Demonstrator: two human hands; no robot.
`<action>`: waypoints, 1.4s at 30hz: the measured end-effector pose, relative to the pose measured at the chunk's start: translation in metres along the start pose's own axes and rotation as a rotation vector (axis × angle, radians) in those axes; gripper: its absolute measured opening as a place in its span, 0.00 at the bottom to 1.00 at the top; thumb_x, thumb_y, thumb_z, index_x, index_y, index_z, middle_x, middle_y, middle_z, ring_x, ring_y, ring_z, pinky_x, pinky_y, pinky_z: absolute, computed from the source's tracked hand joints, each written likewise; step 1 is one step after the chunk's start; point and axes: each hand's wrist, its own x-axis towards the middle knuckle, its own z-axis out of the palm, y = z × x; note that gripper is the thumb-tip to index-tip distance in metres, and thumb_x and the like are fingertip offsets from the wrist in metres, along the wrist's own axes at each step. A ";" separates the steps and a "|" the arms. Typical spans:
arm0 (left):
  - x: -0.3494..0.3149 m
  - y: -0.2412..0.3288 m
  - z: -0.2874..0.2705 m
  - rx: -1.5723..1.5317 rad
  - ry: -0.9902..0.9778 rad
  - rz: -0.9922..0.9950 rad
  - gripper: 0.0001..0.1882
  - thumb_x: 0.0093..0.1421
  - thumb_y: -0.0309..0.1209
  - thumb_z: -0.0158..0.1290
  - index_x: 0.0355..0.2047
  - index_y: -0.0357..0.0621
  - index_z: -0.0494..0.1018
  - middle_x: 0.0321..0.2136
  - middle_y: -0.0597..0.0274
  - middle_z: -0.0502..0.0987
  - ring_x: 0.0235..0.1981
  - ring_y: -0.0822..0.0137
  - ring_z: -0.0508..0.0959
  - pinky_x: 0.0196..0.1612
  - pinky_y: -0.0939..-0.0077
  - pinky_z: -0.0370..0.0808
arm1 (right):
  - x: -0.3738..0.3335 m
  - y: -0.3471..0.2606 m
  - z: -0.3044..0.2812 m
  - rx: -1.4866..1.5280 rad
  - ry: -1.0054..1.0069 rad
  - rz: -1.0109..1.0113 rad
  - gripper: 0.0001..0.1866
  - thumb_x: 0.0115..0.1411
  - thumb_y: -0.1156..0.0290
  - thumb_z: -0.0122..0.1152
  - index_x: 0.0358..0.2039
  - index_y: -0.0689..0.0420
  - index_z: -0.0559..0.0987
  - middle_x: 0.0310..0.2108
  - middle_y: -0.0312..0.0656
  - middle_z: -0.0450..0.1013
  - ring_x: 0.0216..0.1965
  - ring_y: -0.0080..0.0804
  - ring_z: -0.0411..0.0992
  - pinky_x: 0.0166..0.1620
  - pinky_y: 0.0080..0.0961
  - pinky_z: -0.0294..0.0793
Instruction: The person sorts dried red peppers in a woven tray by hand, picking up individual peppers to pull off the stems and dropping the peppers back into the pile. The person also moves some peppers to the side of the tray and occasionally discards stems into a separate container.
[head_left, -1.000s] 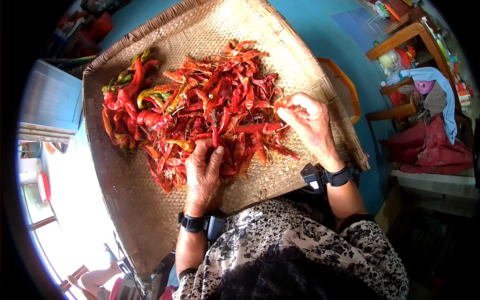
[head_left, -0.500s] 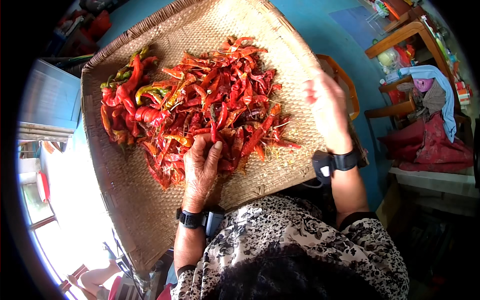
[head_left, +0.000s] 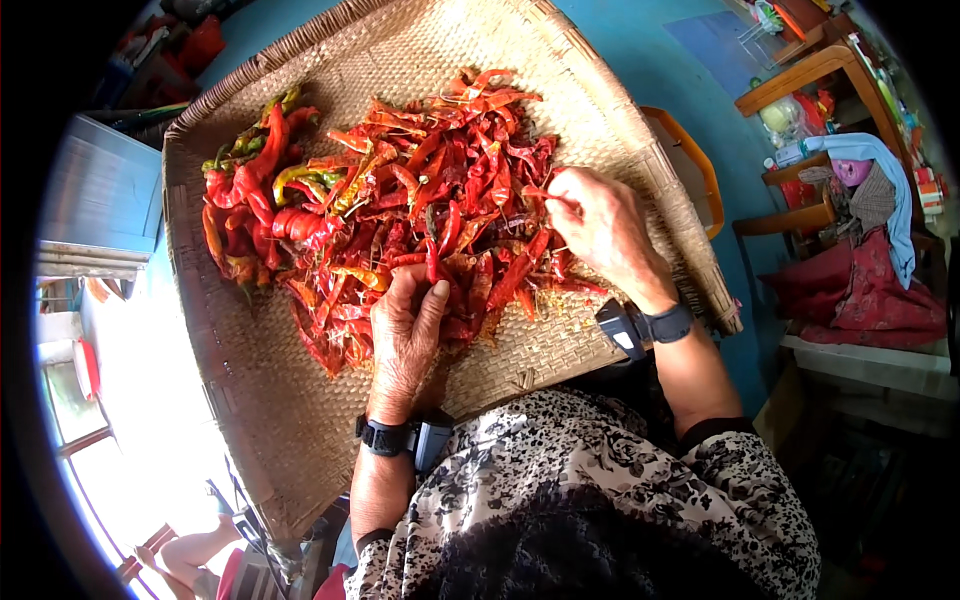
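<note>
A heap of dried red chilies (head_left: 440, 190) lies on a woven tray (head_left: 270, 420) in front of me. My left hand (head_left: 408, 325) rests at the heap's near edge, thumb and fingers pinched around a red chili (head_left: 432, 258) that points up and away. At the heap's right side my right hand (head_left: 605, 225) has its fingers closed on a thin red chili (head_left: 540, 192), its tip pointing left over the pile. Plumper, glossier chilies (head_left: 255, 185), some of them green, are bunched at the left of the tray.
Small yellow seeds (head_left: 560, 300) are scattered beside the heap. To the right, a wooden chair (head_left: 800, 90) carries a light blue cloth (head_left: 880, 165), above a dark red cloth (head_left: 850, 290). An orange-framed object (head_left: 700, 160) stands behind the tray. Another person's leg (head_left: 195, 555) shows at lower left.
My right hand has come left and down from the tray's right edge, where it was blurred, to the heap's right side. My left hand has kept its pinch and barely moved.
</note>
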 end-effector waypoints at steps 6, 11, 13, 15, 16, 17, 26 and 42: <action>0.003 0.000 0.001 0.034 -0.005 0.002 0.06 0.66 0.28 0.53 0.40 0.38 0.72 0.24 0.64 0.78 0.25 0.76 0.77 0.30 0.78 0.75 | -0.008 0.003 -0.044 0.190 0.154 0.144 0.04 0.58 0.81 0.59 0.31 0.58 0.75 0.24 0.35 0.74 0.22 0.18 0.70 0.24 0.17 0.70; 0.002 0.004 0.000 -0.023 -0.020 -0.032 0.06 0.66 0.28 0.52 0.40 0.38 0.72 0.25 0.65 0.79 0.26 0.76 0.78 0.30 0.80 0.76 | -0.002 0.023 -0.080 -0.427 0.474 0.216 0.11 0.58 0.77 0.62 0.43 0.57 0.78 0.32 0.45 0.75 0.31 0.33 0.75 0.32 0.28 0.74; 0.003 0.001 -0.001 -0.075 -0.026 -0.071 0.06 0.67 0.27 0.51 0.40 0.38 0.72 0.26 0.66 0.79 0.26 0.76 0.78 0.30 0.80 0.76 | -0.002 0.021 -0.080 -0.551 0.427 0.064 0.15 0.55 0.78 0.63 0.45 0.56 0.78 0.37 0.47 0.73 0.36 0.36 0.75 0.35 0.29 0.75; 0.006 -0.011 -0.002 0.072 -0.015 0.147 0.06 0.67 0.27 0.51 0.40 0.38 0.72 0.27 0.65 0.79 0.26 0.76 0.79 0.29 0.80 0.78 | -0.010 0.010 -0.060 -0.318 0.295 -0.054 0.14 0.54 0.80 0.64 0.42 0.56 0.77 0.36 0.43 0.72 0.34 0.35 0.73 0.35 0.29 0.76; 0.004 -0.009 -0.003 0.075 -0.012 0.145 0.06 0.67 0.27 0.51 0.40 0.38 0.72 0.27 0.65 0.79 0.26 0.76 0.79 0.29 0.80 0.78 | -0.011 -0.012 -0.050 -0.149 0.074 -0.049 0.12 0.54 0.82 0.63 0.38 0.56 0.78 0.35 0.40 0.72 0.33 0.29 0.72 0.34 0.24 0.77; 0.003 -0.002 0.001 -0.042 -0.024 0.043 0.06 0.67 0.27 0.50 0.41 0.38 0.71 0.28 0.65 0.79 0.26 0.76 0.79 0.28 0.80 0.79 | -0.020 -0.010 -0.032 -0.006 -0.099 -0.097 0.09 0.54 0.82 0.61 0.35 0.56 0.78 0.33 0.37 0.70 0.31 0.25 0.71 0.31 0.19 0.77; 0.000 0.001 -0.001 -0.102 -0.055 -0.070 0.07 0.67 0.29 0.50 0.43 0.41 0.72 0.29 0.67 0.77 0.28 0.79 0.77 0.29 0.82 0.79 | -0.026 -0.027 0.002 -0.202 -0.262 -0.264 0.06 0.53 0.82 0.62 0.29 0.58 0.75 0.32 0.38 0.66 0.33 0.26 0.68 0.33 0.24 0.77; 0.004 -0.014 -0.007 0.022 -0.056 0.044 0.07 0.68 0.30 0.50 0.44 0.44 0.73 0.32 0.70 0.77 0.30 0.81 0.75 0.29 0.83 0.79 | -0.007 0.027 -0.076 1.533 0.491 0.615 0.17 0.66 0.58 0.56 0.46 0.59 0.75 0.35 0.41 0.77 0.34 0.20 0.72 0.40 0.20 0.72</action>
